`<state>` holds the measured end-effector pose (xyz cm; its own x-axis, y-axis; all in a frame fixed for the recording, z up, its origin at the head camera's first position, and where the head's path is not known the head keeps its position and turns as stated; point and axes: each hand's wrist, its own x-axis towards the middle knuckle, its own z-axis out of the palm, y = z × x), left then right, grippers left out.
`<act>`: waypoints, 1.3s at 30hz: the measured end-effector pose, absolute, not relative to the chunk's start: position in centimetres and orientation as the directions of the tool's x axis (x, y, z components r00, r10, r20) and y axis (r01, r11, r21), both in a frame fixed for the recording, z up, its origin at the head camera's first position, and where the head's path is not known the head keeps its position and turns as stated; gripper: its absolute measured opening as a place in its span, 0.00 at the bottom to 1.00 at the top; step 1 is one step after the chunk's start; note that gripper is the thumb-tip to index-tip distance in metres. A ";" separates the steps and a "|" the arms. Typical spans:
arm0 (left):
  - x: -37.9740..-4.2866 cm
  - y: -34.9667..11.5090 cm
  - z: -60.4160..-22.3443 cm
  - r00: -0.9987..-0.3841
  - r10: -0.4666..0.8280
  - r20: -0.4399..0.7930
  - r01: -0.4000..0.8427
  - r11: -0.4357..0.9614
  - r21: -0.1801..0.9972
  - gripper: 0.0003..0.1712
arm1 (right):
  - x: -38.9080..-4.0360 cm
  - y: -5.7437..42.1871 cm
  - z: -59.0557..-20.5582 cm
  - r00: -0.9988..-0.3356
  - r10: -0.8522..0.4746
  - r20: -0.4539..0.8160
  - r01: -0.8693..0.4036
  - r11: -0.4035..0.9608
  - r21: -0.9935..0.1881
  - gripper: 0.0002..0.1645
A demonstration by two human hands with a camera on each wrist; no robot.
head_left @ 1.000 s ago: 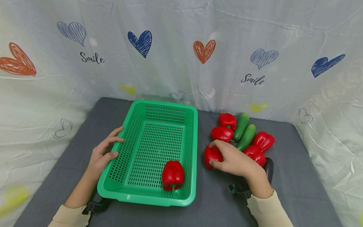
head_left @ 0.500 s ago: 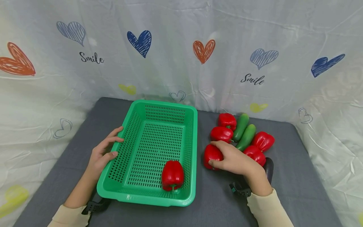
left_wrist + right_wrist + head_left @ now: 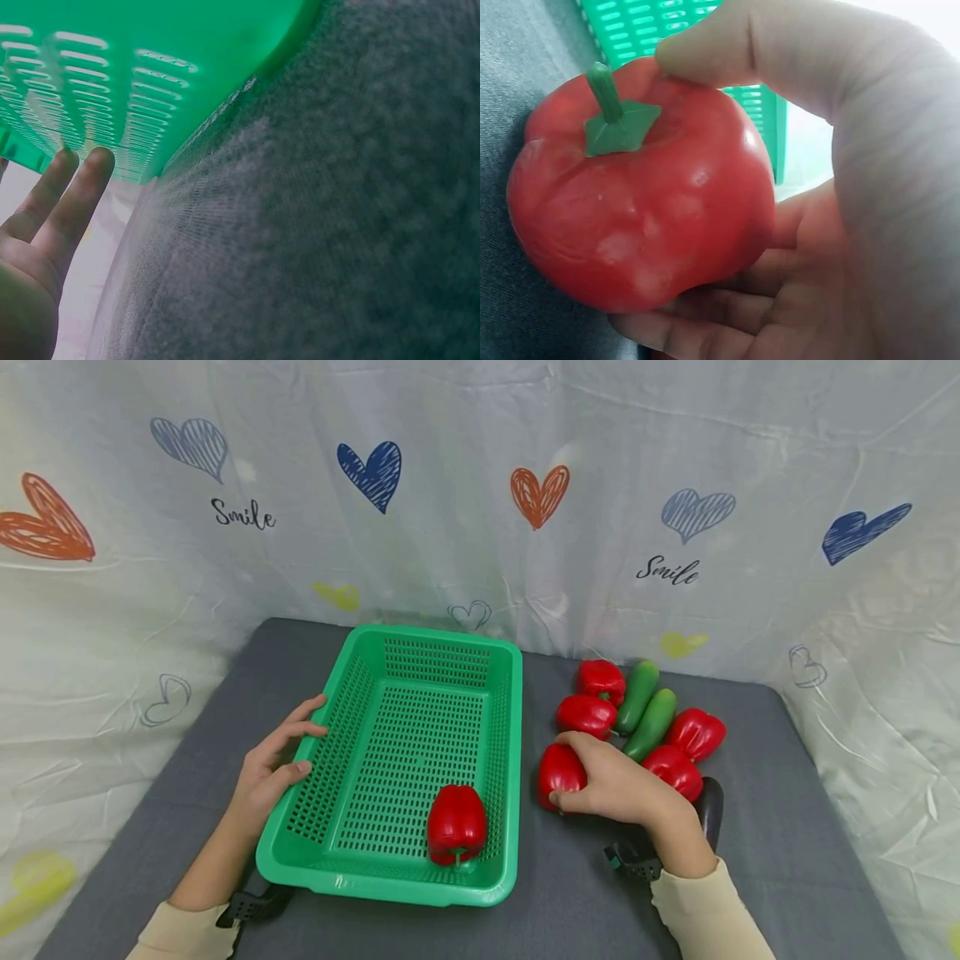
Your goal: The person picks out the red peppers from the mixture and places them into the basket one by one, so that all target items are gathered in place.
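Note:
My right hand point(image 3: 618, 783) grips a red bell pepper point(image 3: 557, 774) to the right of the green basket point(image 3: 517, 760). Up close in the right wrist view, the thumb presses one side of this glossy pepper point(image 3: 645, 217), near its green stem, and the fingers curl round the opposite side. At the basket's left side, my left hand point(image 3: 262, 777) rests with thumb and two fingertips on the rim. Two more fingers point(image 3: 75, 195) lie straight against the perforated outer wall in the left wrist view. Inside the basket, another red bell pepper point(image 3: 457, 822) lies in the near right corner.
Beyond the right hand lie two cucumbers point(image 3: 651, 725) among several red bell peppers point(image 3: 696, 733). A dark eggplant point(image 3: 711, 810) is partly hidden behind the right wrist. Grey cloth point(image 3: 787, 827) covers the table, and a heart-print curtain point(image 3: 465, 552) hangs behind it.
The right hand and its pepper have shifted very slightly toward the near side, the thumb moving a little lower. Left hand and basket look unchanged.

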<state>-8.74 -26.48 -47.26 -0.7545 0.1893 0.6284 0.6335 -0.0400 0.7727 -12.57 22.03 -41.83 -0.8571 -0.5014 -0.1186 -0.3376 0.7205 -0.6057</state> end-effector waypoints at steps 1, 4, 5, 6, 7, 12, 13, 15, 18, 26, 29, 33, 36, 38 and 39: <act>-8.7 -26.5 -47.3 -0.756 0.188 0.626 0.632 -0.039 0.774 0.23 | -12.6 22.0 -41.8 -0.857 -0.502 -0.120 -0.337 0.720 -0.607 0.41; -8.6 -26.5 -47.3 -0.763 0.186 0.619 0.625 -0.036 0.780 0.24 | -12.5 21.9 -41.8 -0.856 -0.504 -0.115 -0.341 0.717 -0.608 0.41; -8.6 -26.5 -47.3 -0.764 0.186 0.618 0.623 -0.037 0.781 0.24 | -12.5 21.9 -41.8 -0.856 -0.506 -0.110 -0.346 0.717 -0.606 0.41; -8.6 -26.5 -47.3 -0.765 0.186 0.617 0.622 -0.037 0.782 0.24 | -12.5 21.9 -41.8 -0.857 -0.506 -0.104 -0.351 0.718 -0.602 0.41; -8.6 -26.5 -47.3 -0.765 0.187 0.617 0.621 -0.038 0.783 0.24 | -12.5 21.9 -41.9 -0.858 -0.504 -0.097 -0.355 0.720 -0.596 0.42; -8.5 -26.4 -47.3 -0.767 0.189 0.614 0.619 -0.037 0.785 0.24 | -12.5 22.0 -42.1 -0.866 -0.496 -0.060 -0.385 0.739 -0.552 0.46; -8.5 -26.4 -47.3 -0.767 0.189 0.614 0.619 -0.037 0.785 0.24 | -12.5 22.1 -42.2 -0.867 -0.496 -0.053 -0.391 0.742 -0.545 0.47; -8.5 -26.3 -47.2 -0.767 0.188 0.613 0.619 -0.037 0.785 0.24 | -12.6 22.1 -42.2 -0.866 -0.499 -0.041 -0.402 0.743 -0.535 0.47; -8.5 -26.3 -47.2 -0.766 0.187 0.615 0.620 -0.037 0.783 0.23 | -12.5 22.0 -42.2 -0.863 -0.505 -0.020 -0.423 0.742 -0.520 0.47; -8.5 -26.4 -47.1 -0.765 0.190 0.616 0.621 -0.034 0.783 0.24 | -12.5 22.0 -42.1 -0.843 -0.536 0.050 -0.490 0.725 -0.485 0.48; -8.5 -26.4 -47.1 -0.766 0.188 0.615 0.621 -0.033 0.783 0.24 | -12.6 22.0 -42.1 -0.834 -0.547 0.071 -0.512 0.719 -0.470 0.48; -8.5 -26.4 -47.1 -0.767 0.186 0.614 0.620 -0.033 0.784 0.24 | -12.6 22.0 -41.9 -0.822 -0.561 0.100 -0.540 0.711 -0.450 0.49; -8.5 -26.4 -47.1 -0.766 0.186 0.616 0.621 -0.034 0.783 0.24 | -12.5 22.0 -41.6 -0.816 -0.565 0.123 -0.556 0.708 -0.436 0.49; -8.6 -26.4 -47.1 -0.764 0.186 0.618 0.623 -0.038 0.781 0.25 | -12.4 22.0 -41.5 -0.816 -0.562 0.136 -0.559 0.708 -0.431 0.49; -8.6 -26.4 -47.2 -0.763 0.186 0.619 0.624 -0.039 0.781 0.25 | -12.4 22.0 -41.4 -0.818 -0.557 0.143 -0.558 0.709 -0.431 0.49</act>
<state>-8.59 -26.42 -47.15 -0.7631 0.1856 0.6190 0.6237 -0.0393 0.7807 -12.41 21.95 -41.36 -0.8180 -0.5573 0.1425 -0.5582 0.7091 -0.4308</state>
